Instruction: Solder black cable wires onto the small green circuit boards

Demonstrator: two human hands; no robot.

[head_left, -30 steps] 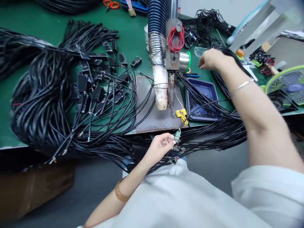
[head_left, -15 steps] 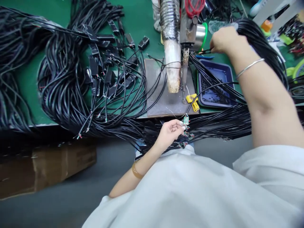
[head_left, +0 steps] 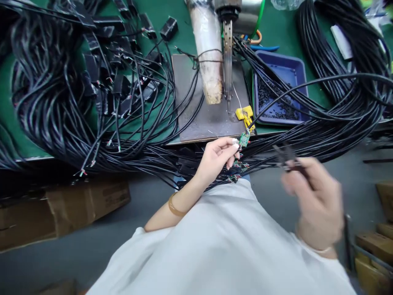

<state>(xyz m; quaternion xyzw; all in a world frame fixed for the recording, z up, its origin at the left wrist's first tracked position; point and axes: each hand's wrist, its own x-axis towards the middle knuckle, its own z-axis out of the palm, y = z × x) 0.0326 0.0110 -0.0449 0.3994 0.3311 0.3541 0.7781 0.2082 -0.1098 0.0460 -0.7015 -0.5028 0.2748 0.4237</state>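
Note:
My left hand (head_left: 216, 157) pinches a small green circuit board (head_left: 244, 139) at the front edge of the bench. A black cable runs from the board, close to a yellow clip (head_left: 245, 115). Off to the right, my right hand (head_left: 313, 196) is blurred by motion and closed round dark tweezers or cutters (head_left: 288, 155), with the tips apart and pointing left. More small boards with coloured wire ends (head_left: 235, 178) hang just below my left hand. Above the brown work plate (head_left: 205, 123) stands a metal soldering tool (head_left: 227, 61).
A whitish wrapped tube (head_left: 208, 61) hangs beside the soldering tool. Right of it, a blue tray (head_left: 285, 88) holds tiny black pieces. Thick bundles of black cable (head_left: 46, 82) lie left and right on the green bench (head_left: 285, 37). A cardboard box (head_left: 89, 203) is underneath.
My right hand has come from the back right of the bench down to the front right, holding the tool. The view has shifted; my left hand still pinches the board, now more tilted.

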